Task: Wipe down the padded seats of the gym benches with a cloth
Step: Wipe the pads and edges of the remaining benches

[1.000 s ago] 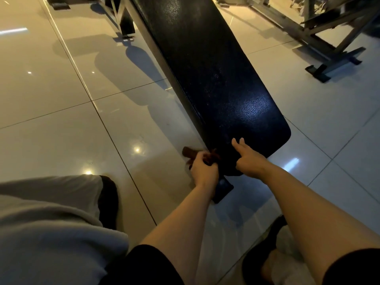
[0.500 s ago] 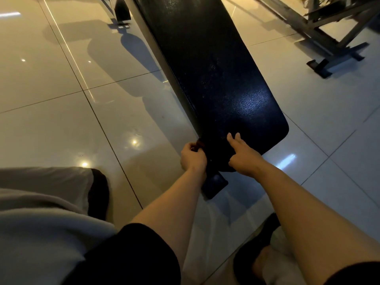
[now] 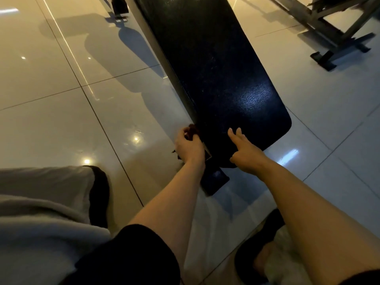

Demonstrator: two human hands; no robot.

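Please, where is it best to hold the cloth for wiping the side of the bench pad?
Probably bunched in the palm, as the left hand grips the dark cloth, coming from the pad's left edge; that narrow, upright edge suits a wrapped wad.

The bench's padded seat (image 3: 216,68) was long, black and pebbled, with a rounded near end, and ran away from me over the pale tiles. A dark reddish cloth (image 3: 192,130) sat bunched in my left hand (image 3: 190,146) against the seat's near left edge, mostly hidden.
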